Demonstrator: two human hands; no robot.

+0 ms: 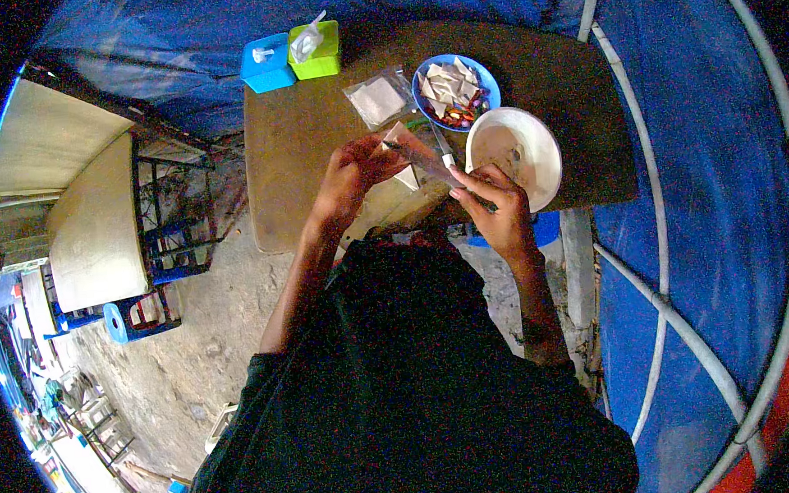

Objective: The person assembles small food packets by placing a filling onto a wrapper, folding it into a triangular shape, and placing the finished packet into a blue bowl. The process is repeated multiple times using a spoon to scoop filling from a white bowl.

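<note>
Over the table's front part, my left hand (360, 170) pinches one end of a narrow, translucent strip (423, 158), perhaps thin plastic, with a pale corner. At the other end, my right hand (500, 206) is closed on it, fingers bent. A small dark end shows by the right fingers; I cannot make out what it is. Just below the strip lies a white triangular piece (407, 179). Behind the strip is a knife (445, 151) with a pale handle. Near the right hand stands a white bowl (543, 161), with some dark bits inside.
A blue bowl (492, 76) holds white folded pieces and red and purple bits. Beside it lies a clear bag (381, 100) of pale square sheets. Blue (266, 72) and green (318, 63) tissue boxes stand at the back left of the brown table (290, 162). Blue tarpaulin hangs behind.
</note>
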